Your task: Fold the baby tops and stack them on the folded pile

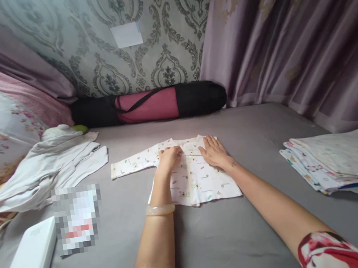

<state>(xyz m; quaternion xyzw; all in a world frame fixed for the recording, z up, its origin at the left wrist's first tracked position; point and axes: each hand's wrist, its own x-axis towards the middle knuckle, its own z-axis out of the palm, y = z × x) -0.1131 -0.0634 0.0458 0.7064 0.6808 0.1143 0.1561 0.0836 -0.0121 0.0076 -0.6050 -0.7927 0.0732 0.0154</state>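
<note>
A small white baby shirt (202, 184) with a scattered little print lies front up on the grey sheet. Its sleeve on the left (133, 162) stretches out flat, while no sleeve sticks out on the right side. My left hand (170, 158) is on the upper chest of the shirt, fingers curled in and closed at the cloth; the fingertips are partly hidden. Flat across the shirt's right shoulder lies my right hand (214, 151), fingers extended and palm down. A pale bangle (160, 210) circles my left forearm.
Folded printed cloths (345, 155) are stacked at the right. Rumpled white clothing (50, 165), a blurred-out packet (79, 219) and a white power bank (27, 266) lie at the left. A black and maroon long bag (148, 106) runs along the wall.
</note>
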